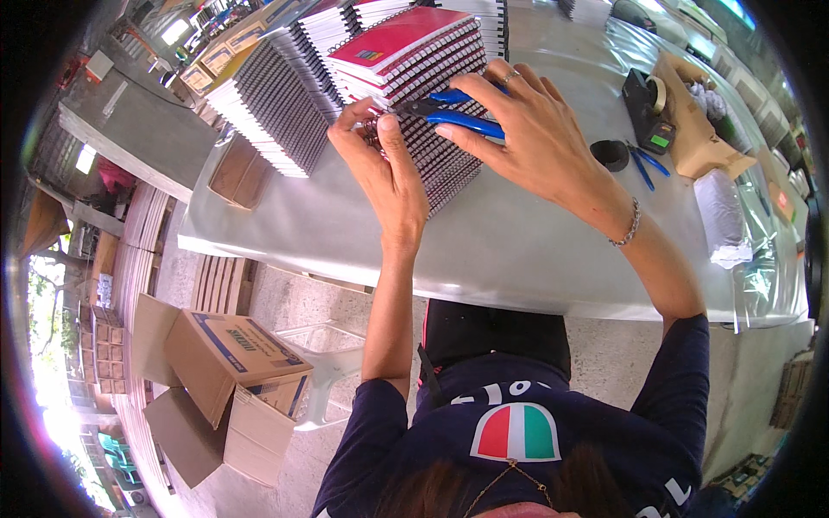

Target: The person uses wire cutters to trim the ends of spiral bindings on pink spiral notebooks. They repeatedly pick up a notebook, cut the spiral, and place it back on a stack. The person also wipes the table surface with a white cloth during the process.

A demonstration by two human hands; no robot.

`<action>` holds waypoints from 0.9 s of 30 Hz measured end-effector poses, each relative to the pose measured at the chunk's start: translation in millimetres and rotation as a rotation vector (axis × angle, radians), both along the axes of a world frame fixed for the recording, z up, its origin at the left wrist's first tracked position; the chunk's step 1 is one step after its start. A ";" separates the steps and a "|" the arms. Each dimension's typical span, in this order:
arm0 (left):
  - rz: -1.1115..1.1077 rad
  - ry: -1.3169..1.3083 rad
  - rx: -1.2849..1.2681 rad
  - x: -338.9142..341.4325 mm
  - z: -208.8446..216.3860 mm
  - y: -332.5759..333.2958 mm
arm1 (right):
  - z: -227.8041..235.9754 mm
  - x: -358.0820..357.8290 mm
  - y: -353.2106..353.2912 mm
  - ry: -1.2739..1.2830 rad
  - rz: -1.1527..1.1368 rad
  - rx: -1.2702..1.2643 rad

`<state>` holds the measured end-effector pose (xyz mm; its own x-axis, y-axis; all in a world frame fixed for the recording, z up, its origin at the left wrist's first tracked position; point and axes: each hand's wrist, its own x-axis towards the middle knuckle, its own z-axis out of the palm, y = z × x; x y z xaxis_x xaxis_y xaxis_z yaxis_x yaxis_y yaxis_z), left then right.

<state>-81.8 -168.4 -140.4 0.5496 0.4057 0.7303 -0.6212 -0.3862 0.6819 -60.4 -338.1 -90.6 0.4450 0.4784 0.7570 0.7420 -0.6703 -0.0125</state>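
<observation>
A tall stack of spiral notebooks (406, 43) with a red cover on top stands in front of me on the table. My left hand (384, 164) is at the near left corner of the stack, thumb and fingers bent around a notebook's edge by its wire binding. In my right hand (540, 129) I hold blue-handled pliers (466, 121), their dark jaws pointing left at that same corner, close to my left thumb. The handles are spread a little. What the jaws touch is too small to tell.
Another notebook stack (272, 104) stands left of the red one, with more behind. On the right lie a second blue-handled tool (646, 167), a black tape dispenser (649, 112), a dark roll (610, 155) and a cardboard box (691, 147). An open carton (250, 354) is at lower left.
</observation>
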 end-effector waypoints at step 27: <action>0.143 0.055 0.171 -3.4 -16.2 6.7 | 6.8 -4.3 3.4 0.474 -0.053 -0.117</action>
